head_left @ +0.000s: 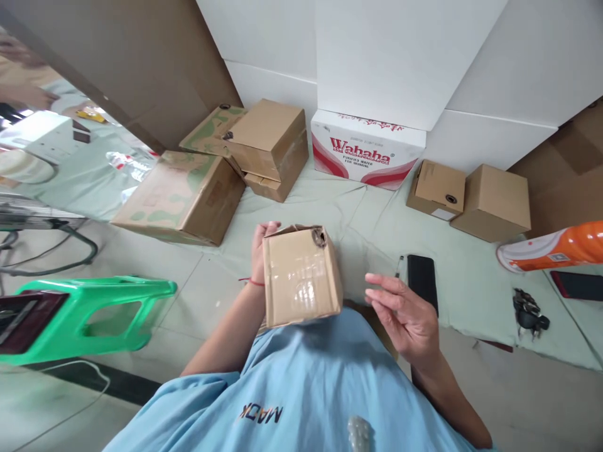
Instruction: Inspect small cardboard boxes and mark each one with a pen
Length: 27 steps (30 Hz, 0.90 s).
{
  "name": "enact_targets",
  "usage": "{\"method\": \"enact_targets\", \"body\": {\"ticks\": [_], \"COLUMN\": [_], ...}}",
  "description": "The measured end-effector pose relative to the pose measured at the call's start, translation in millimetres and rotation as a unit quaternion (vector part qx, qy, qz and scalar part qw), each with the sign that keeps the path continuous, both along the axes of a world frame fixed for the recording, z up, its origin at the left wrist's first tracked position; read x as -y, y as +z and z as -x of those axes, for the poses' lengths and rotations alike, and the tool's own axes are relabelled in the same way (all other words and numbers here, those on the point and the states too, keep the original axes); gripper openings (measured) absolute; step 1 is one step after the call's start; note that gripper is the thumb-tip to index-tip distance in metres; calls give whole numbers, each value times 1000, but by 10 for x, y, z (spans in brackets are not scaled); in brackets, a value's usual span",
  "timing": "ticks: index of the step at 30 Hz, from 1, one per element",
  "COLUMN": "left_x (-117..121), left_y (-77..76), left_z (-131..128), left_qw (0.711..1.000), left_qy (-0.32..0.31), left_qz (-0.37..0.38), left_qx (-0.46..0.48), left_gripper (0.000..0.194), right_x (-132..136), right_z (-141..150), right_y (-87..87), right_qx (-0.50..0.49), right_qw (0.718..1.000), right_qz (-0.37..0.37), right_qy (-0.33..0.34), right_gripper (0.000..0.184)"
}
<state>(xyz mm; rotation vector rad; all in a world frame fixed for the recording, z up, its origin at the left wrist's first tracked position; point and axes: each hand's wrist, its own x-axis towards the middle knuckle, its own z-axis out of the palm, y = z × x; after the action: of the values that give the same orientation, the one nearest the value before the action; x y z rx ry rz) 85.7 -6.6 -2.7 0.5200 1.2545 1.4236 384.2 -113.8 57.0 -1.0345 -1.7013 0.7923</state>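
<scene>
A small brown cardboard box [301,279] is held up in front of my blue shirt. Shiny clear tape covers its facing side, and a dark torn-looking spot marks its upper right corner. My left hand [260,250] grips the box from its left and far side, with most of the fingers hidden behind it. To the right of the box, and apart from it, my right hand [405,311] is open, its fingers stretched towards the box. A black phone-like slab [422,282] and a thin pen-like stick [400,266] lie on the table just beyond that hand.
Cardboard boxes stand at the left [202,207] and right [492,198] of the cloth-covered table [367,220]. A Wahaha carton [365,157] stands at the back. Keys [530,314] and an orange bottle [556,246] are at right, a green stool [155,298] at left. Another person's arm shows upper left.
</scene>
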Motion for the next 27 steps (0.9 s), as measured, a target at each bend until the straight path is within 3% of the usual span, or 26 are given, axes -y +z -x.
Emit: {"method": "enact_targets", "body": {"ticks": [3, 5, 8, 10, 13, 15, 17, 21, 24, 27], "left_x": [159, 314, 571, 709, 815, 824, 810, 790, 800, 818], "left_y": [325, 537, 791, 913, 1021, 1045, 1045, 1026, 1006, 984], "left_z": [23, -1, -36, -49, -85, -125, -165, -217, -224, -211], "left_qw": [989, 971, 910, 829, 675, 615, 599, 589, 593, 598], "left_qy": [88, 89, 20, -89, -288, -334, -331, -338, -342, -349], "left_qz": [-93, -167, -296, -383, -427, -420, -411, -404, -406, -399], "left_qx": [-72, -146, -288, -398, -528, -577, -603, -612, -606, -601], "left_gripper": [32, 26, 25, 34, 48, 54, 57, 54, 54, 54], "right_x": [-155, -294, -456, -512, -569, -619, -670, -713, -699, -700], "right_z": [-170, -300, -415, -433, -427, -424, -418, -354, -240, -59], "right_y": [-275, -475, -705, -797, -866, -884, -882, -779, -553, -223], "right_qx": [61, 195, 387, 423, 399, 363, 306, 132, 7, -161], "right_qw": [982, 937, 828, 790, 796, 814, 844, 908, 928, 935], "right_qz": [32, 110, 298, 362, 371, 368, 359, 328, 300, 260], "right_qy": [-173, -269, -275, -258, -263, -264, -255, -225, -219, -182], "right_gripper": [23, 26, 40, 44, 34, 19, 12, 30, 38, 36]}}
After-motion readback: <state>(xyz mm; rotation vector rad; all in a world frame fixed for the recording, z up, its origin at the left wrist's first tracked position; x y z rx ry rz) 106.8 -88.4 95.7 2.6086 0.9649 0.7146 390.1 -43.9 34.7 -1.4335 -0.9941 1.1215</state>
